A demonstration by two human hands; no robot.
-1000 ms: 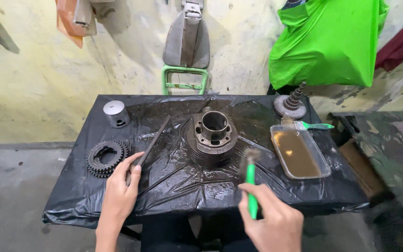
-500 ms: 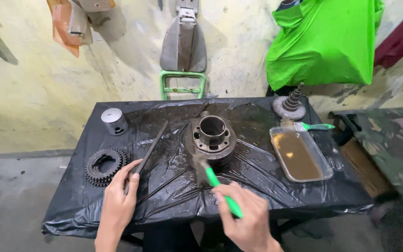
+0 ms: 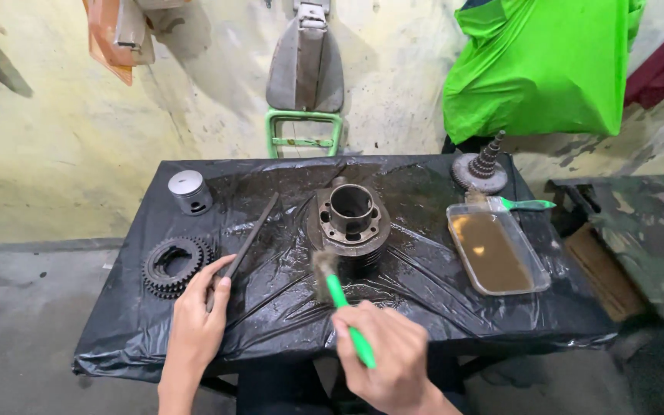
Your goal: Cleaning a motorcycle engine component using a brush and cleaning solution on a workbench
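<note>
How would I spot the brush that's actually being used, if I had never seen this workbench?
Find the table wrapped in black plastic, then the rusty metal cylinder at its middle. Just in front of it, the right hand holds a brush with a bright green handle, its dirty bristles pointing at the cylinder. The other green brush lies unheld at the far right, beside the tray of brown liquid.

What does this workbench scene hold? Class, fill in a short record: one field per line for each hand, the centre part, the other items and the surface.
left hand: grips the near end of a long dark file
right hand: holds a green brush, bristles close to the cylinder
centre: metal cylinder, bore up
left side: piston, gear
right side: tray of brown liquid, second brush, stepped gear shaft
surface: table under black plastic sheet
</note>
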